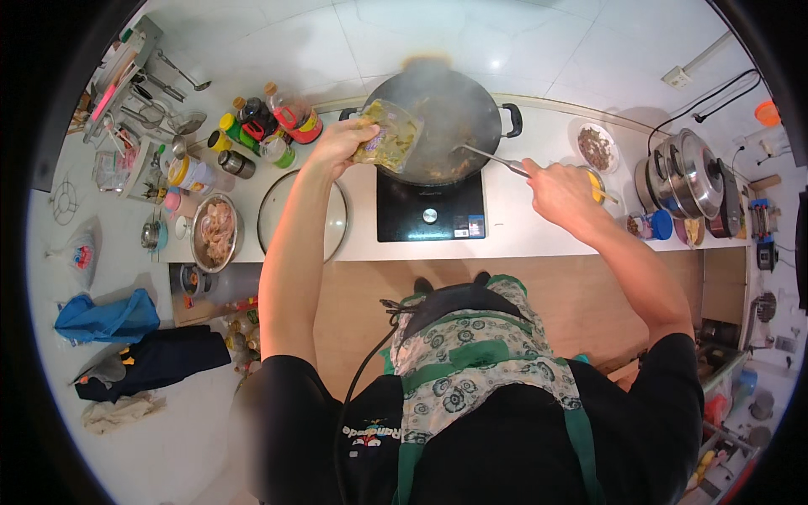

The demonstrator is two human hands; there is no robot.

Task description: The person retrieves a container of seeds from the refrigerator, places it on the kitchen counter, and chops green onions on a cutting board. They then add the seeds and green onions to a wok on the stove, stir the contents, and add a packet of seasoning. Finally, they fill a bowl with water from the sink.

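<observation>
My left hand [341,144] grips a clear plastic bag of yellow-green pickled greens [388,139], held over the left side of a dark wok [464,95]. My right hand [558,192] is closed around the handle of a metal spatula [495,158], whose head reaches into the wok and is blurred by steam. Brownish food [448,169] lies in the wok's bottom, partly hidden by the steam. The wok sits on a black induction cooker [430,218] with a round silver knob. Below my left forearm lies a glass lid [331,221] with a dark rim.
Left of the lid stands a metal bowl of raw chicken pieces [216,230]. Several sauce bottles [297,118] line the back left. On the right are a white bowl of dark chopped food [596,148], a yellow-filled bowl [593,183] by my right hand, and a stacked steel steamer pot [688,173].
</observation>
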